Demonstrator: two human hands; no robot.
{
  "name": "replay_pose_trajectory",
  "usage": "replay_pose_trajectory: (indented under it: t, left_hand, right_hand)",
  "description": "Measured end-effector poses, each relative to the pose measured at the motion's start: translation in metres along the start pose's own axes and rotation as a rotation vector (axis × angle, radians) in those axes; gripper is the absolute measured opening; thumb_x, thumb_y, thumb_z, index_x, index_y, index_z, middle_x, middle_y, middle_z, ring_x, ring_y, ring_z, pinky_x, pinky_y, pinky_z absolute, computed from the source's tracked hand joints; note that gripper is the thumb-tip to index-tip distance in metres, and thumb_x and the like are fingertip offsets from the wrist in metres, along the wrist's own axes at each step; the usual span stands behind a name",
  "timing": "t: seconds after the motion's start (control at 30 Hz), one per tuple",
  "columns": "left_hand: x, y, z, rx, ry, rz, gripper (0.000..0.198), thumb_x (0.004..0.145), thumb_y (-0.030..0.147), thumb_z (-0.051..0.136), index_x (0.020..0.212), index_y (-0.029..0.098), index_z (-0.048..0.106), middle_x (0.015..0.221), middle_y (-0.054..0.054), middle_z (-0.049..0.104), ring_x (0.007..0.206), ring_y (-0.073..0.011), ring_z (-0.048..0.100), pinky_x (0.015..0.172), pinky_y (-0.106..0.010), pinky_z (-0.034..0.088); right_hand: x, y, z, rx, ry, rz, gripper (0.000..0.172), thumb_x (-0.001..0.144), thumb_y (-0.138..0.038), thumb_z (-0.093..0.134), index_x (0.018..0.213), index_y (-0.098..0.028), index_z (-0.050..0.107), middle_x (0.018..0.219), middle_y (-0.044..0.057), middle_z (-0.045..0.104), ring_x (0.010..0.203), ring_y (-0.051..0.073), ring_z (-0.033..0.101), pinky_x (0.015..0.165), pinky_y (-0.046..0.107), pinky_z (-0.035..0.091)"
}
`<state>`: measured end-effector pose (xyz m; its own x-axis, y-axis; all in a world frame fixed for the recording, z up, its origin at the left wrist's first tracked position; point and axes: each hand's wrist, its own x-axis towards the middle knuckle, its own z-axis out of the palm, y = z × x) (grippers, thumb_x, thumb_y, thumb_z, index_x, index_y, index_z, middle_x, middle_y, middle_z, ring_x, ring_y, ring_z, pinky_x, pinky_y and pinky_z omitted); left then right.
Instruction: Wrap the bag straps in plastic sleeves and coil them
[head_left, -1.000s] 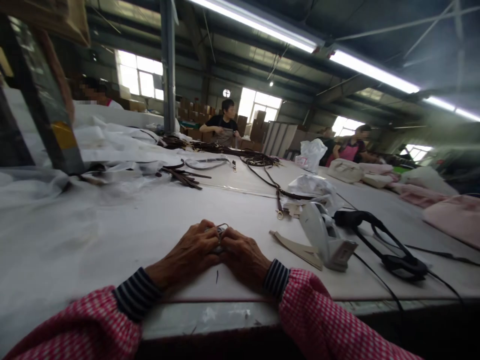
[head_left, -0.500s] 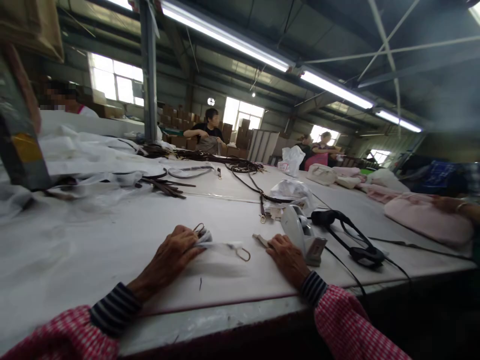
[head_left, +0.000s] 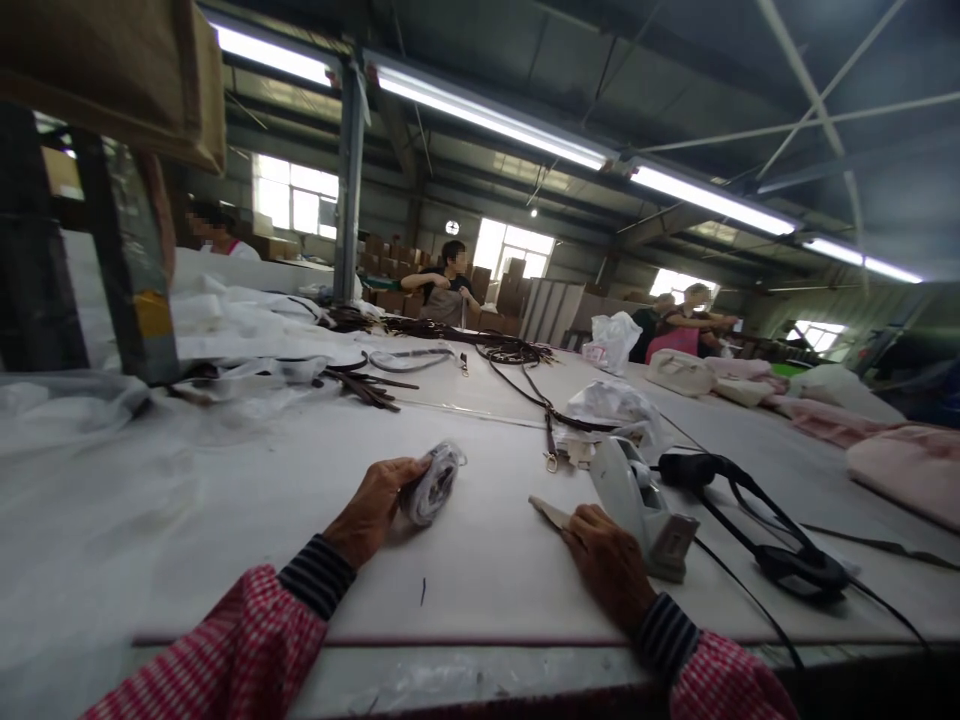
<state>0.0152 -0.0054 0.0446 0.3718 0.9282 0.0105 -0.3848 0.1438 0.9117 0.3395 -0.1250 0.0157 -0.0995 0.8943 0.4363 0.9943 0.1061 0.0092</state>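
My left hand is closed on a small rolled-up strap in clear wrapping, holding it just above the white table. Over to the right, my right hand lies on the table with its fingers on a flat beige piece, next to a white tape dispenser. The right hand's fingers are curled; whether they grip the piece is unclear.
A black tool with its cable lies right of the dispenser. Dark straps and plastic bags lie farther back, pink bags at the right. Other people work at the far side. A dark post stands at the left.
My hands, together a second ago, have parted. The left now holds the strap coiled up; the right moved to the beige piece by the dispenser. The view has shifted slightly.
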Motion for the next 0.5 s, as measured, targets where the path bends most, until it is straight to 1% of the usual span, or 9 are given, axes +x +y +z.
replay_pose_trajectory:
  t: [0.1,0.17,0.23,0.3,0.37,0.5]
  left_hand:
    - [0.002,0.001,-0.004,-0.075,0.032,-0.036,0.021,0.079,0.029,0.078,0.08,0.007,0.077,0.076,-0.01,0.073,0.068,-0.0166,0.064,0.063,-0.023,0.054]
    - [0.002,0.001,-0.003,-0.113,0.051,-0.053,0.015,0.083,0.021,0.072,0.082,0.006,0.078,0.08,-0.011,0.076,0.071,-0.017,0.067,0.067,-0.023,0.057]
    - [0.001,0.001,-0.003,-0.138,0.061,-0.07,0.015,0.086,0.015,0.067,0.085,0.006,0.078,0.083,-0.012,0.077,0.072,-0.017,0.068,0.068,-0.023,0.059]
    - [0.0,-0.001,-0.004,-0.153,0.055,-0.091,0.016,0.089,0.014,0.065,0.09,0.004,0.078,0.087,-0.014,0.078,0.072,-0.0177,0.07,0.067,-0.024,0.06]
    - [0.0,-0.003,-0.006,-0.161,0.035,-0.127,0.018,0.091,0.016,0.065,0.094,0.003,0.078,0.091,-0.016,0.078,0.072,-0.0196,0.071,0.064,-0.026,0.061]
    - [0.0,-0.005,-0.01,-0.189,0.026,-0.17,0.02,0.091,0.018,0.065,0.097,0.003,0.077,0.092,-0.018,0.078,0.072,-0.0225,0.073,0.063,-0.03,0.063]
  right_hand:
    - [0.004,0.004,-0.007,0.177,-0.059,0.103,0.027,0.1,-0.024,0.051,0.08,-0.017,0.069,0.09,0.007,0.067,0.086,0.022,0.064,0.078,0.033,0.047]
    - [0.009,0.009,-0.014,0.291,-0.114,0.148,0.029,0.098,-0.029,0.052,0.078,-0.017,0.071,0.087,0.007,0.069,0.083,0.023,0.066,0.077,0.034,0.048]
    - [0.015,0.014,-0.02,0.342,-0.153,0.161,0.031,0.096,-0.031,0.053,0.079,-0.016,0.073,0.084,0.007,0.071,0.08,0.024,0.067,0.075,0.035,0.05]
    - [0.018,0.017,-0.024,0.33,-0.167,0.154,0.031,0.096,-0.031,0.053,0.08,-0.015,0.075,0.082,0.007,0.073,0.078,0.024,0.067,0.073,0.035,0.05]
    - [0.02,0.015,-0.025,0.292,-0.165,0.141,0.03,0.095,-0.03,0.053,0.082,-0.015,0.075,0.083,0.008,0.073,0.079,0.024,0.067,0.075,0.035,0.05]
    - [0.018,0.003,-0.016,0.156,-0.091,0.114,0.025,0.094,-0.019,0.051,0.079,-0.015,0.07,0.09,0.01,0.07,0.089,0.024,0.064,0.081,0.034,0.046]
